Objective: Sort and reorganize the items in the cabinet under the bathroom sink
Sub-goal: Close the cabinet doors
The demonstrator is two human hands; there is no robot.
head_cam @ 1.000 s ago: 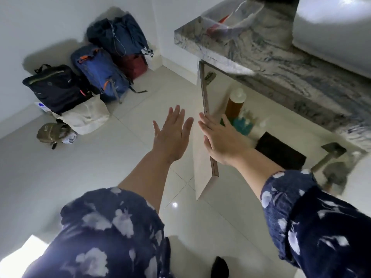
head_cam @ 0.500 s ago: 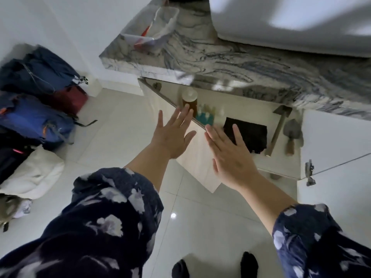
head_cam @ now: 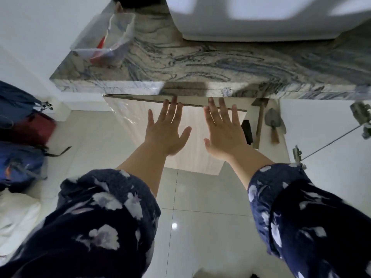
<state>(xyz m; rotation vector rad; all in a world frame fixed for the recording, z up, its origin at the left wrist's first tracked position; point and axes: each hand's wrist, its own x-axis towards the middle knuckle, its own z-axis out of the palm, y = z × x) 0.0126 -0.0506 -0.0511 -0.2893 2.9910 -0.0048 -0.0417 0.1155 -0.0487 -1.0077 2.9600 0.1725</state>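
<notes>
While the cabinet (head_cam: 267, 125) sits under the marble counter (head_cam: 200, 65), its left door (head_cam: 192, 137) stands swung out over the tiled floor (head_cam: 200, 197), top edge running just below the counter's front lip. Through the narrow gap at the door's right edge show a dark cloth (head_cam: 247, 131), a hammer (head_cam: 260, 119) and a trowel (head_cam: 273, 125). Both hands hover flat before the door, fingers spread and holding nothing: left hand (head_cam: 166, 131), right hand (head_cam: 223, 133). Bags (head_cam: 20, 137) crowd the left wall, leaving bare tiles below the door. A clear tub (head_cam: 106, 39) sits at the counter's left end.
</notes>
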